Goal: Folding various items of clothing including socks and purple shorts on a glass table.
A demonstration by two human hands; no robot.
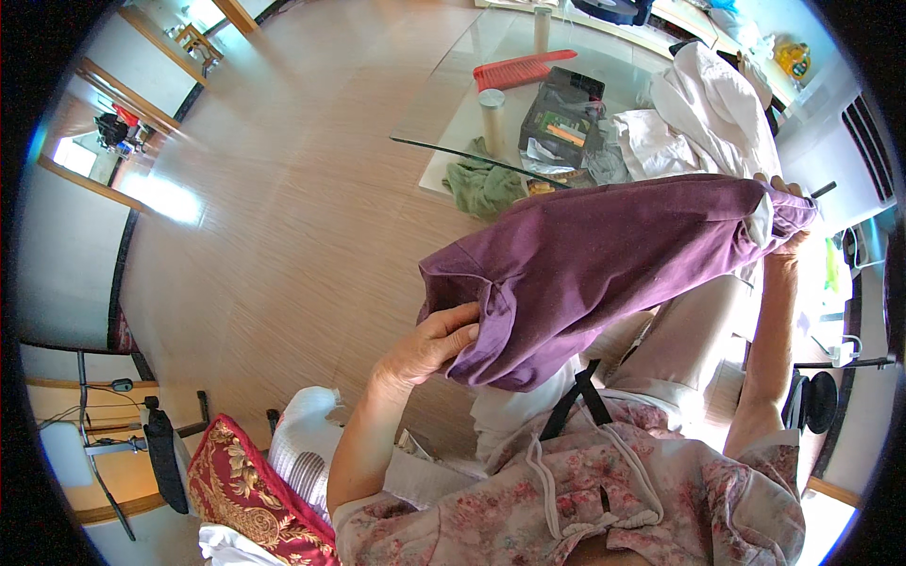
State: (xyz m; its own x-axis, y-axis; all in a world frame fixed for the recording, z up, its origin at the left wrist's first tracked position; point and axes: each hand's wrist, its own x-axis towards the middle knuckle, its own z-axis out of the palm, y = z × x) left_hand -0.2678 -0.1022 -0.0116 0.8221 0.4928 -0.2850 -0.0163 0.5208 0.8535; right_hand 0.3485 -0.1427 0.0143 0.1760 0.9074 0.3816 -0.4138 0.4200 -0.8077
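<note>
A purple garment (pixel 604 255) is stretched across in front of me, above my lap; I cannot tell its exact kind. Its wide, open end hangs on the left, where my left hand (pixel 442 341) pinches the folded edge between thumb and fingers. At the bunched far end on the right, my right hand (pixel 793 241) grips the cloth, its fingers partly hidden behind it. A patch of white material (pixel 761 223) shows in the purple cloth beside the right hand.
Beyond the garment stands a glass table (pixel 439 118) with a red brush (pixel 524 70), a black tray (pixel 563 113) of small items and a white cloth (pixel 703 113). Green cloth (pixel 481 187) lies under the glass edge. A red patterned cushion (pixel 250 491) is at lower left.
</note>
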